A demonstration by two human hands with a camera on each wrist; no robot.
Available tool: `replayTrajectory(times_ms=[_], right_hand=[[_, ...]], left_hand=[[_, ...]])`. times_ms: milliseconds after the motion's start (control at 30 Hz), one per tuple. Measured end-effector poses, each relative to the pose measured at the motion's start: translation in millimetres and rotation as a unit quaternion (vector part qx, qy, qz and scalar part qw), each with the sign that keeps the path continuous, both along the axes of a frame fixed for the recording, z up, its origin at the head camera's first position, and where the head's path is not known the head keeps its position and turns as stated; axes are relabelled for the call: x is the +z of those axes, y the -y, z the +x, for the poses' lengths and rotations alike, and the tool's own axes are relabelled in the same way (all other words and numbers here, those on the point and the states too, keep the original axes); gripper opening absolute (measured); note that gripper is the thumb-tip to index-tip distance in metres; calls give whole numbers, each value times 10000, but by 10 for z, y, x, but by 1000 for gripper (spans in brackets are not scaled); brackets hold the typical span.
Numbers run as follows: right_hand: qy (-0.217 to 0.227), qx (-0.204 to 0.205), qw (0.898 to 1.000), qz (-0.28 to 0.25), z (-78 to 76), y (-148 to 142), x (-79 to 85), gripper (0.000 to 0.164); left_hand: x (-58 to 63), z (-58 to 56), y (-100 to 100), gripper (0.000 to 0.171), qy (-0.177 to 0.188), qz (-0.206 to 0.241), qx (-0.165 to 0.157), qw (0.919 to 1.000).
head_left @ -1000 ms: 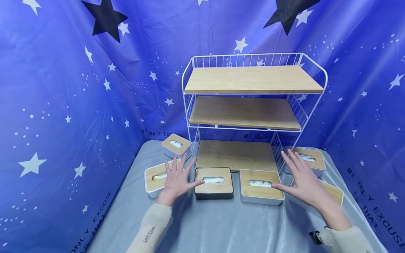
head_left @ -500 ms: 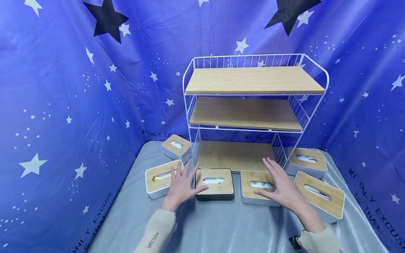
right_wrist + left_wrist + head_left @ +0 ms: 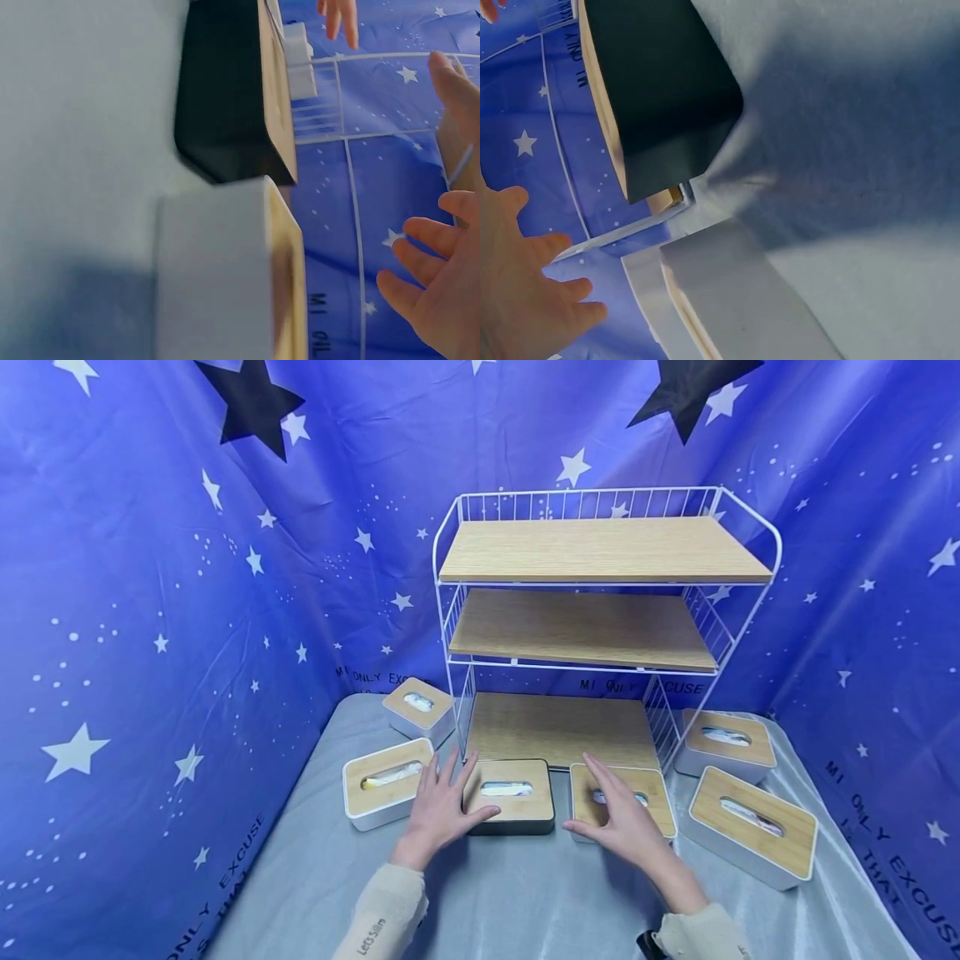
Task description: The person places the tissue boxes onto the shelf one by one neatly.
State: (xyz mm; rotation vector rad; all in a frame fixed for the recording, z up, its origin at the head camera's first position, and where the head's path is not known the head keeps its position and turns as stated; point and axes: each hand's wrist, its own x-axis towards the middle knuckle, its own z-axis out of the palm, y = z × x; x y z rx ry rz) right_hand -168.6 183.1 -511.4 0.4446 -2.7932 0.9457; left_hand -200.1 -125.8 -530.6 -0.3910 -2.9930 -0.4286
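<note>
My left hand [image 3: 442, 806] hovers with spread fingers by the left end of a black tissue box [image 3: 517, 828] with a wooden lid. In the left wrist view its fingers [image 3: 574, 289] hold nothing. My right hand [image 3: 626, 822] reaches over a white tissue box [image 3: 660, 787] to the right of the black one, hiding part of its lid and slot. The right wrist view shows the fingers [image 3: 420, 262] extended and apart from this white box [image 3: 217, 277] and the black box [image 3: 221, 90]. Printed tissue wrapping shows in the lid slots.
A white wire rack with three wooden shelves [image 3: 603, 550] stands behind the boxes. More tissue boxes flank it: a small one [image 3: 417, 706] and a long one [image 3: 386, 781] at left, another small one [image 3: 727, 747] and a long one [image 3: 753, 827] at right. Grey cloth [image 3: 517, 902] covers the table.
My right hand has swept left from the right-hand boxes to over the white box beside the black one. My left hand has drifted right toward the black box. The boxes have stayed put.
</note>
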Motion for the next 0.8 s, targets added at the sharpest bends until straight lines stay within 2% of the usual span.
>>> replayTrajectory(times_ms=[433,800], right_hand=[[88,-145,9954,-944,-22,373,-307,95],[460,-232,9751,-2155,-17,564,-497,96]], left_hand=[[-141,43,-54,101,-31,448,142,9989],[-261,112,-98,99,-51,1075,302,9937]])
